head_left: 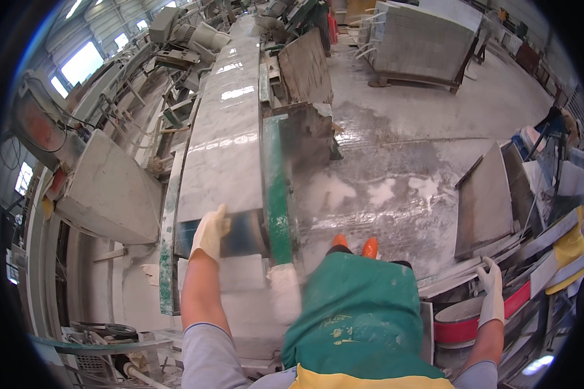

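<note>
A long, wet, pale grey stone slab [222, 155] lies on the conveyor, running away from me. My left hand [209, 235], in a cream glove, is closed at the slab's near edge; its underside fingers are hidden. Just below that edge shows the dark blue roller [243, 235]. To the right, my gloved right hand [492, 290] is held out with its fingers apart, beside several narrow stone strips [454, 275]. Whether its fingertips touch the strips I cannot tell. Near its wrist runs a red band [453, 332] with a rounded end.
A green rail [277, 194] borders the conveyor on its right. A large stone block [113, 188] stands at left. Leaning at right is a grey slab [483, 201]. Stacked slabs [422, 45] sit on a pallet farther back. The wet floor [396, 168] has white puddles.
</note>
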The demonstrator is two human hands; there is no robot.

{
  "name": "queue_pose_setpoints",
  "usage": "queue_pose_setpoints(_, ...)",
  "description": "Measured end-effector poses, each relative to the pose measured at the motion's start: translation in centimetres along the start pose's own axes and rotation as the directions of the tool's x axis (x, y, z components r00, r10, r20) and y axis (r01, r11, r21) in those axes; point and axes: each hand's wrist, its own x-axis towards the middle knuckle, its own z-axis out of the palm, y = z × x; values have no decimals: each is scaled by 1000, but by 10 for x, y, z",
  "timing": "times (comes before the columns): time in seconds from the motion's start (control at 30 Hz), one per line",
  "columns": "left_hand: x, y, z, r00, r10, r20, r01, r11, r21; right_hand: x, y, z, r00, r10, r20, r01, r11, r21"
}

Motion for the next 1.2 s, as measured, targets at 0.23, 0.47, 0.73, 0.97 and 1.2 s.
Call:
queue_pose_setpoints(0.23, 14, -11, 11, 980, -39, -193, 63, 990, 124, 10, 45, -2, 938, -201, -282, 138, 964, -228)
queue_pose_setpoints(0.47, -11, -19, 41, 931, 10, -364, -99, 969, -228, 15, 119, -59, 741, -354, -571, -34, 829, -558)
queue_pose_setpoints(0.73, -42, 4, 84, 671, 672, -314, -620, 740, 261, -4, 187, -99, 698, 126, -705, -470, 824, -317)
queue_pose_setpoints(0.97, -76, 32, 156, 409, 865, 291, -829, 218, 516, -20, 147, -99, 581, 19, -814, -422, 862, -281)
queue_pose_setpoints(1.2, -62, 0, 172, 612, 711, 347, -645, 196, 738, -28, 104, -101, 524, 119, -843, -542, 810, -222)
